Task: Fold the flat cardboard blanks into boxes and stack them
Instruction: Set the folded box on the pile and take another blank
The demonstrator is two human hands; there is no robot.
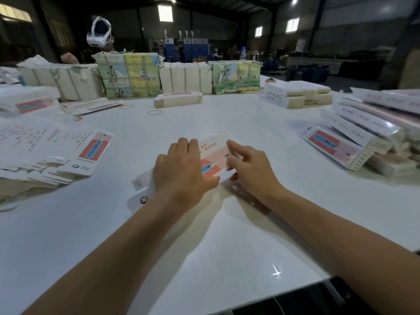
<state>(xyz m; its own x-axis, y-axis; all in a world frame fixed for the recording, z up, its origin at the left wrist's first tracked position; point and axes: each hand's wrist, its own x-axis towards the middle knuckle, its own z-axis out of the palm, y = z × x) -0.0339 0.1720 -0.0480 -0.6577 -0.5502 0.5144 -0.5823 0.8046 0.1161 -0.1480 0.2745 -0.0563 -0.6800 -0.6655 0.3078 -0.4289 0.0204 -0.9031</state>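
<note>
A flat cardboard blank [213, 153], white with a pink and red panel and a blue picture, lies on the white table [227, 235] in front of me. My left hand [181, 167] presses flat on its left part with straight fingers. My right hand [252, 169] holds the blank's right edge, fingers curled over it and thumb below. White flaps of the blank [141, 189] stick out under my left wrist. A pile of flat blanks [45, 155] lies at the left. Folded boxes [354, 137] are stacked at the right.
Wrapped bundles of printed blanks [129, 73] line the far side of the table. A low stack of blanks [178, 98] and rubber bands [154, 112] lie mid-table. More white stacks [297, 94] stand far right. A person wearing a white headset [100, 32] sits behind the bundles.
</note>
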